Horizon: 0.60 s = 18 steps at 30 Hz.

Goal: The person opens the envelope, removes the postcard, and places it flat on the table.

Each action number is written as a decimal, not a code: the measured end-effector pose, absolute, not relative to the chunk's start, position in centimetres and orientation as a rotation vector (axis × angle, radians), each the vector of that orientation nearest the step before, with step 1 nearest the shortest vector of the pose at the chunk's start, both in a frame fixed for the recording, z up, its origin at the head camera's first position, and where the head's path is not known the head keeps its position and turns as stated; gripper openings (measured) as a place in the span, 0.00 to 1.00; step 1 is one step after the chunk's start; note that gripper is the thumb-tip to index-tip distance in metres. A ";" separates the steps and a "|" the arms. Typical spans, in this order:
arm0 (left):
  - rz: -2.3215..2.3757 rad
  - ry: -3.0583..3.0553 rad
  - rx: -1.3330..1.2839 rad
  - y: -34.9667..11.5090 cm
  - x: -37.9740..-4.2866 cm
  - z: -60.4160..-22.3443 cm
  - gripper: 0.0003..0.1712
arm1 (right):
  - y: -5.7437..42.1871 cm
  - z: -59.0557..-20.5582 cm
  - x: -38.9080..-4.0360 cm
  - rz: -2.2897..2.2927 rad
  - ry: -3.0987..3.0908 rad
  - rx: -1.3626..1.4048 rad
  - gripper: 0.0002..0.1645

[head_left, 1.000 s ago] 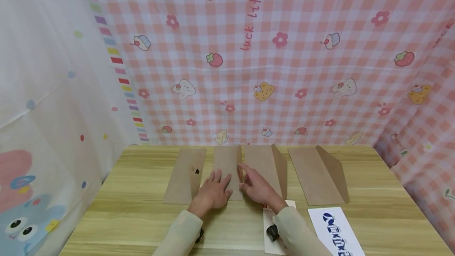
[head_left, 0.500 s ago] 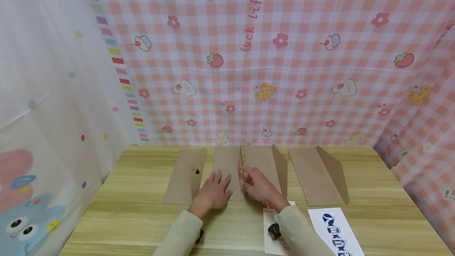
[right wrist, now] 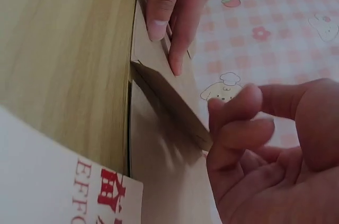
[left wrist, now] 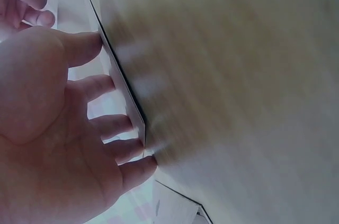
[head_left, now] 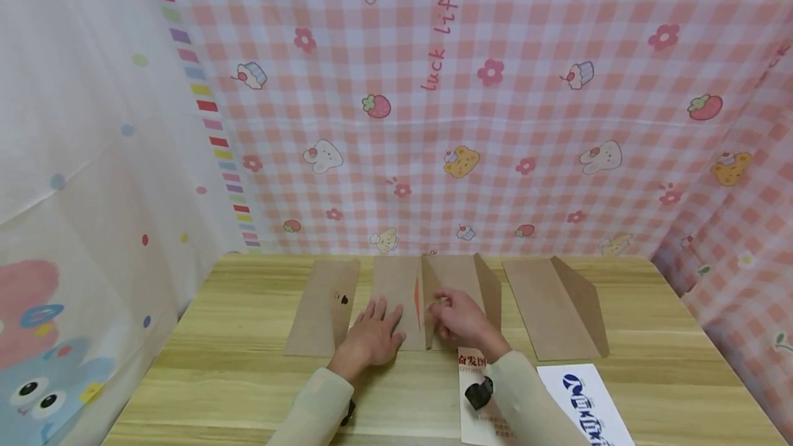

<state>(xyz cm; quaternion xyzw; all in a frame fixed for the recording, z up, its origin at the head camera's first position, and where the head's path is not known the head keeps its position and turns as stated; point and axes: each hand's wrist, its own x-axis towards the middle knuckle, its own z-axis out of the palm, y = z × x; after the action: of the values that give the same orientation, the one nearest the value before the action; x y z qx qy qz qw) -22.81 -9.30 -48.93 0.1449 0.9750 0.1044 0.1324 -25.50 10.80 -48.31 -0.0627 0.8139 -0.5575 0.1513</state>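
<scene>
In the head view my left hand (head_left: 374,336) rests flat, fingers spread, on the second brown paper envelope (head_left: 394,277) from the left. A strip of orange shows along that envelope's opening. Its flap (head_left: 429,301) stands raised and leans right over the third envelope (head_left: 455,270). Right at the flap's edge is my right hand (head_left: 463,319), fingers curled. The right wrist view shows these curled fingers (right wrist: 233,134) beside the flap's tip (right wrist: 198,128); I cannot tell if they grip it. Seen from the left wrist, the left fingers (left wrist: 124,123) lie extended over the envelope edge.
A closed-looking envelope (head_left: 316,308) with a small dark mark lies far left. Another envelope (head_left: 539,301), flap open, lies right. Near the front are a card with red characters (head_left: 473,425), partly under my right forearm, and a white card with blue print (head_left: 582,398). A patterned cloth (head_left: 495,122) hangs behind the table.
My right hand has moved right, its index finger going from extended to curled. The second envelope's flap has swung up and rightward, exposing the orange strip. The left hand stays in place.
</scene>
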 end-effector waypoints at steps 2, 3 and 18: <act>0.303 2.829 0.417 -9.3 -22.8 -48.9 0.34 | 10.7 -48.4 -25.7 -1.631 2.327 -0.132 0.30; 0.303 2.828 0.415 -9.4 -22.8 -49.0 0.34 | 10.6 -48.4 -25.8 -1.645 2.327 -0.110 0.29; 0.327 2.825 0.408 -9.4 -22.7 -48.8 0.34 | 10.4 -49.3 -26.4 -1.520 2.484 -0.079 0.20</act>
<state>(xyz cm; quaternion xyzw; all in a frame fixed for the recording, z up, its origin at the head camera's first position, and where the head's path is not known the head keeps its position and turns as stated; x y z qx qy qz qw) -22.74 -9.36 -48.78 0.1407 0.9744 0.1129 0.1340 -26.43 10.44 -49.33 -0.0271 0.8471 -0.5184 0.1138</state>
